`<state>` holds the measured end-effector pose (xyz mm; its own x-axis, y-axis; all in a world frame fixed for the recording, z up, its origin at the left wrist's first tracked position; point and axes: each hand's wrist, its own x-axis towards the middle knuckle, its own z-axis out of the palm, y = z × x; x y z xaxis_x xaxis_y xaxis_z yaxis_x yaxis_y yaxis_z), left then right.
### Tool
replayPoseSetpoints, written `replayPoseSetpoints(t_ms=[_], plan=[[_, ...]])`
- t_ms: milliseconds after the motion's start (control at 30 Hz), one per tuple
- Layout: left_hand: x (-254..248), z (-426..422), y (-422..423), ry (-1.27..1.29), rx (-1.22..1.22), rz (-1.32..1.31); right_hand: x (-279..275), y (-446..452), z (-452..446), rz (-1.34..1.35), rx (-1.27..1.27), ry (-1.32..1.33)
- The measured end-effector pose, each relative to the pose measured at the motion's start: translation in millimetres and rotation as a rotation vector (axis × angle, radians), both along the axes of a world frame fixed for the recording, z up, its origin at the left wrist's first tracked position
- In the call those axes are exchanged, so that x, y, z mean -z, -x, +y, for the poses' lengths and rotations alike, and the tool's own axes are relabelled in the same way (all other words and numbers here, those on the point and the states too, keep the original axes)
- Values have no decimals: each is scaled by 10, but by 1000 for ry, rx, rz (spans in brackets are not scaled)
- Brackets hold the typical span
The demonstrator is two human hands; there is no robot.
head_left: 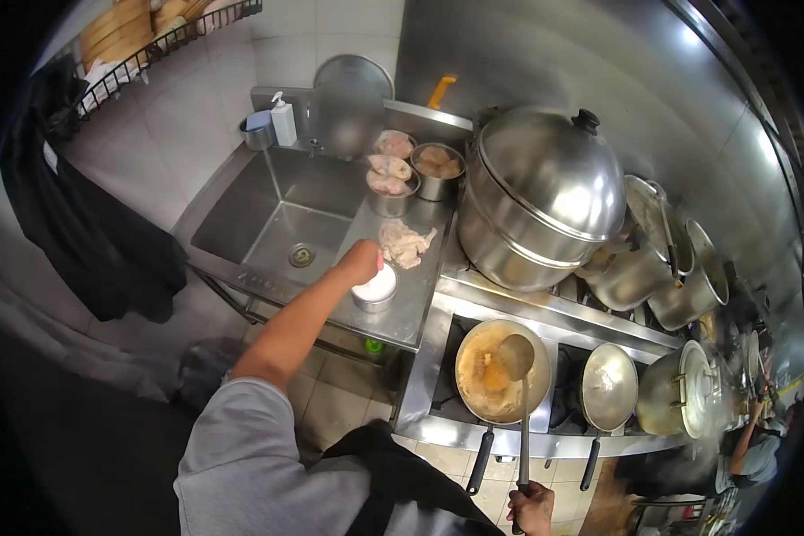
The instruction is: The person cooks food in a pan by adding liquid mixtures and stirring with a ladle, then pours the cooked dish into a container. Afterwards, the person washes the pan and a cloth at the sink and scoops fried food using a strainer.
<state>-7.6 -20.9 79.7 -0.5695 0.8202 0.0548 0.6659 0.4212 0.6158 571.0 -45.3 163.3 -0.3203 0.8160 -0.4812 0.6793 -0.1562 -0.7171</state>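
Note:
My left hand (361,263) is stretched out over the steel counter, its fingers closed at the far rim of a round metal container (373,305). White contents, powder or liquid, fill that container; what the fingers pinch is hidden. Just beyond lies a piece of raw chicken (406,244) on the counter. Low in the view, my right hand (531,509) is wrapped round the long handle of a ladle (516,355). The ladle's bowl rests in a frying pan (470,393) holding a brownish mixture with an orange patch in the middle.
Metal tins of raw meat (438,186) stand behind the chicken. A sink (241,223) with running water is at left. A large domed steamer pot (527,214) rises behind the stove. Right of my pan sit a second pan (609,389) and several pots. Another person (759,456) is at far right.

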Motion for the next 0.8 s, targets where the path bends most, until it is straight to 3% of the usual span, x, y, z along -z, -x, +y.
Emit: replayPoseSetpoints(t_ms=[233, 433, 500, 533, 600, 633, 700, 733, 800], plan=[[219, 65, -14, 56, 44, -64, -28, 102, -92, 34, 85, 37], [321, 550, 137, -167, 116, -146, -171, 182, -100, -49, 114, 120], [356, 848, 266, -171, 125, 157, -176, 213, -121, -40, 128, 98], [466, 993, 360, -176, 137, 150, -168, 217, -143, -25, 138, 79], [711, 1288, 519, -221, 58, -22, -126, 212, -170, -22, 180, 79], [538, 1289, 544, 88, 273, -307, -162, 261, -185, -68, 142, 19], [1014, 1453, 749, 134, 370, -375, -213, 288, -181, -129, 37, -66], [1217, 1526, 741, 184, 435, -431, -34, 257, -122, -139, 209, 62], [400, 1203, 478, 90, 281, -683, 171, 84, -163, -52, 245, 6]])
